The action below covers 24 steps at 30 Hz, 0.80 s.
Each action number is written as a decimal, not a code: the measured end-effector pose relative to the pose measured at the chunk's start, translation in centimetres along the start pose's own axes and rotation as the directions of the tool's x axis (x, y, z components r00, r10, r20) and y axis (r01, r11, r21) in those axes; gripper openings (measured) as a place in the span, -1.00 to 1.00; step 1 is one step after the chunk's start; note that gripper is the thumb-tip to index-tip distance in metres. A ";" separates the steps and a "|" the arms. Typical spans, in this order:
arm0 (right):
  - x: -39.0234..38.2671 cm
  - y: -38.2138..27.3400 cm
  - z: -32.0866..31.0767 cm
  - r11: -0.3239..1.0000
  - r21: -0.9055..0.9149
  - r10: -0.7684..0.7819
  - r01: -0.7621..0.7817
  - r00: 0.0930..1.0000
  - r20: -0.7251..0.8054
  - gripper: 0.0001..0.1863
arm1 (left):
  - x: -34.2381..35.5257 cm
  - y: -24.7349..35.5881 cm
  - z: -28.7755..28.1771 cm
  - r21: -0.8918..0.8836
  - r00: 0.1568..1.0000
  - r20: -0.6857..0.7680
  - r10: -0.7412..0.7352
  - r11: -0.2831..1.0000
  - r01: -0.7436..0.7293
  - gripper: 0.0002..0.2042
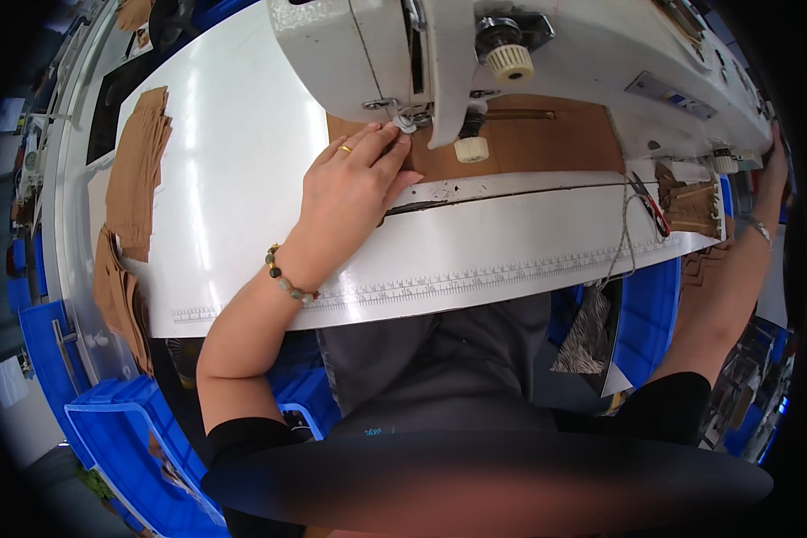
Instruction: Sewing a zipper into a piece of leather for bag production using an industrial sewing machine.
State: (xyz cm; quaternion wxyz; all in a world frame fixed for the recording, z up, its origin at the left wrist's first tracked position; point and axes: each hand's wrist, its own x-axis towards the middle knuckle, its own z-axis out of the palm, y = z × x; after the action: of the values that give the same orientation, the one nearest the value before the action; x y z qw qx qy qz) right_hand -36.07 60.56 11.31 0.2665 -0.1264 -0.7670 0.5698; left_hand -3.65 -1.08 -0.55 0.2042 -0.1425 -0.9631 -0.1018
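My left hand (354, 179) lies on the brown fabric piece (529, 143) under the white sewing machine (601, 67), its fingers stretched out flat. Its fingertips are right beside the presser foot (408, 121), where a small white part shows. A zipper strip (520, 114) runs along the fabric to the right of the needle area. My right hand (777, 161) is up at the right end of the machine head, by the dim picture rim. Its fingers are hidden there, so their hold cannot be made out.
Stacked brown fabric pieces (139, 170) lie at the table's left, some hanging over the edge. Red-handled snips (650, 206) and a gathered brown piece (688, 202) sit at the right. A printed ruler (421, 282) follows the front edge. Blue bins (134, 421) stand below.
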 end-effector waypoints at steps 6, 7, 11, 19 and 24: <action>-6.8 6.3 2.0 0.789 0.613 -0.005 0.046 0.998 -0.068 -0.47 | 0.0 0.0 0.1 0.014 1.000 -0.003 -0.003 1.000 0.004 -0.64; -7.3 6.6 2.4 0.788 0.614 -0.005 0.044 0.998 -0.065 -0.47 | -0.1 0.0 0.1 0.009 1.000 0.012 -0.010 1.000 0.010 -0.64; -7.9 6.7 3.0 0.785 0.618 0.012 0.039 0.997 -0.078 -0.47 | -0.2 0.0 0.3 0.028 1.000 0.008 -0.011 1.000 0.010 -0.65; -6.8 7.5 0.8 0.772 0.635 -0.022 -0.001 0.999 0.028 -0.50 | 2.7 5.5 2.0 0.232 0.973 -0.053 0.223 0.951 -0.205 -0.65; -9.2 3.8 -1.5 0.861 -0.462 -0.355 0.211 0.901 -0.251 -0.50 | 6.2 6.8 4.7 0.206 0.973 -0.218 0.074 0.978 -0.028 -0.59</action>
State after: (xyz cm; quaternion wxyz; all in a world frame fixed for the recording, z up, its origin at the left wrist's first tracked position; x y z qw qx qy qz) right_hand -28.08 58.44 5.61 0.4380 -0.1582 -0.8272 0.3145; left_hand -8.68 7.95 -1.15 0.3276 -0.1336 -0.9352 -0.0138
